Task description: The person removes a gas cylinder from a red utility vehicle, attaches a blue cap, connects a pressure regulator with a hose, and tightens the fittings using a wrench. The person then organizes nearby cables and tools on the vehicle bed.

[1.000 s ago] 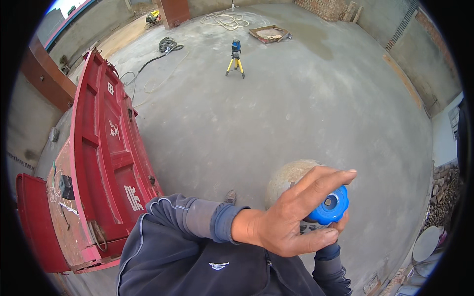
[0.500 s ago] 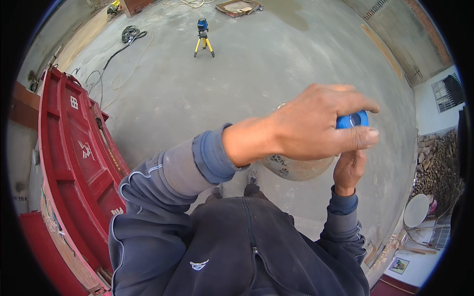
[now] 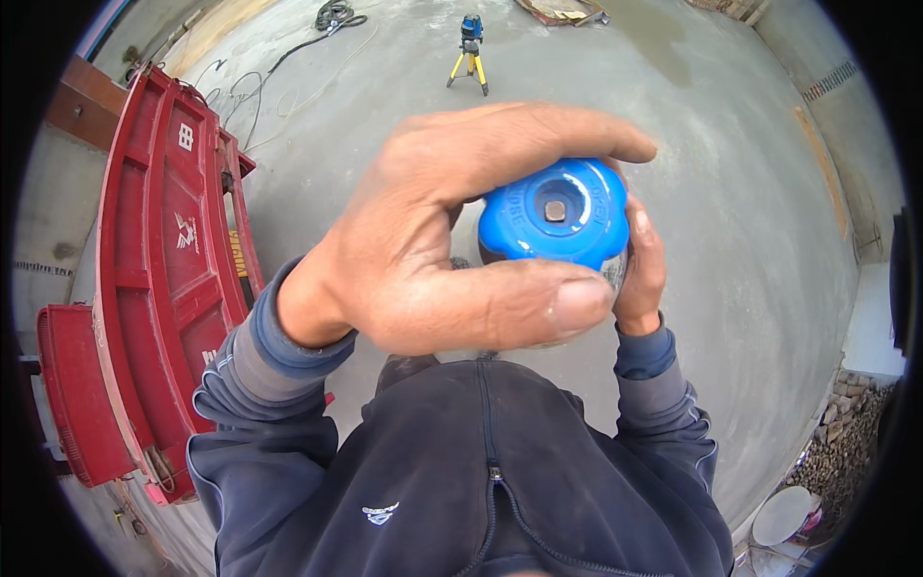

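A blue lobed valve knob (image 3: 555, 213) with a square metal spindle in its middle faces up in front of my chest. My left hand (image 3: 413, 231) curls round it from the left, with fingers along the far side and the thumb on the near side. Below the knob, a greyish gas cylinder (image 3: 616, 269) is almost wholly hidden by that hand. My right hand (image 3: 642, 274) holds on at the right side, just under the knob, its fingers partly covered. Both hands are closed.
On the grey concrete floor ahead stands a blue laser level (image 3: 470, 34) on a yellow tripod (image 3: 469, 72). A red metal truck side (image 3: 173, 250) runs along my left. Dark hose (image 3: 336, 16) lies at the far left, and a stone pile (image 3: 841, 428) sits at the right.
The knob has come left and nearer, and its top now faces me. My left hand has drawn back left with it, and the view has shifted to the right.
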### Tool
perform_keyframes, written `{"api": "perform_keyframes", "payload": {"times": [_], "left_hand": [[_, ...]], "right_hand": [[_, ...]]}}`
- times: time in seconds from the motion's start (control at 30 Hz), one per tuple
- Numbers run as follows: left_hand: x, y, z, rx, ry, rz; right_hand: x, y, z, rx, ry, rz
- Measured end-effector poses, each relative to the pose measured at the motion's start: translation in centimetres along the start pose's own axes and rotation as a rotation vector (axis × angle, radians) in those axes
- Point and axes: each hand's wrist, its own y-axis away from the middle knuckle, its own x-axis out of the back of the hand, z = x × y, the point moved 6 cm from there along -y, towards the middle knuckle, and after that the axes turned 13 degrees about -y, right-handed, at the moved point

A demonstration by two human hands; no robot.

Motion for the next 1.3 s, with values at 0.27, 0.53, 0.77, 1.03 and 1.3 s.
{"api": "perform_keyframes", "payload": {"times": [0.27,0.53,0.77,1.03,1.3], "left_hand": [[3.6,1.5,-1.4,-0.193,-0.251,-0.028],[5.8,6.0,-1.5,0.276,-0.815,0.638],[13.1,5.8,-5.8,0.005,-0.491,0.388],[13.2,5.3,-8.0,0.013,0.06,0.634],[14.9,6.2,-6.2,0.461,-0.494,0.923]], "right_hand": [[-2.2,-15.2,2.6,0.381,0.461,-0.034],[1.3,-4.4,3.8,0.034,0.393,-0.004],[-5.0,-2.7,11.5,-0.125,0.22,-0.096],[-13.9,-15.9,17.1,-0.442,-0.291,-0.42],[-26.4,-30.6,22.6,-0.192,0.263,-0.775]]}}
